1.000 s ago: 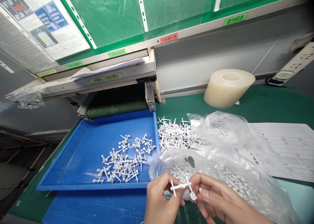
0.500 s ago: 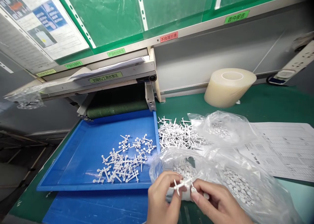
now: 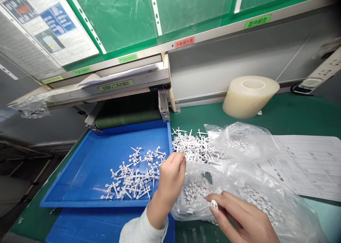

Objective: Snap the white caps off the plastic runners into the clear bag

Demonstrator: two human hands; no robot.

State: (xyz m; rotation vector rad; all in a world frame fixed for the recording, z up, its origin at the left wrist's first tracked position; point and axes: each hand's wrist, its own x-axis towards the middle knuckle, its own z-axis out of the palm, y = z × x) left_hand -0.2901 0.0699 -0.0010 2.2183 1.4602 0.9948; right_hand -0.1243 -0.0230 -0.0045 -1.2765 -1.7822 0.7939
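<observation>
My left hand [image 3: 171, 174] is at the near edge of a pile of thin white cross-shaped plastic pieces [image 3: 198, 145]. Its fingers are pinched together; white shows at the tips, but whether that is held or part of the pile is unclear. In my right hand [image 3: 241, 218], a small round white plastic piece [image 3: 214, 204] is gripped between thumb and forefinger. Just beyond that hand lies an open clear plastic bag [image 3: 181, 211] of small round white pieces [image 3: 197, 190]. Joined white pieces [image 3: 135, 181] lie heaped in the blue tray [image 3: 93, 172], left of my left hand.
Two more clear bags [image 3: 259, 143] [image 3: 295, 214] of small pieces lie to the right, beside printed sheets [image 3: 314, 161]. A large roll of clear tape [image 3: 249, 99] stands at the back. A conveyor end [image 3: 128, 119] overhangs the tray's far edge, under a shelf [image 3: 138, 78].
My left hand has moved away from my right, up to the loose pile. The cross-shaped piece held between both hands no longer shows there. My right hand stays near the open bag.
</observation>
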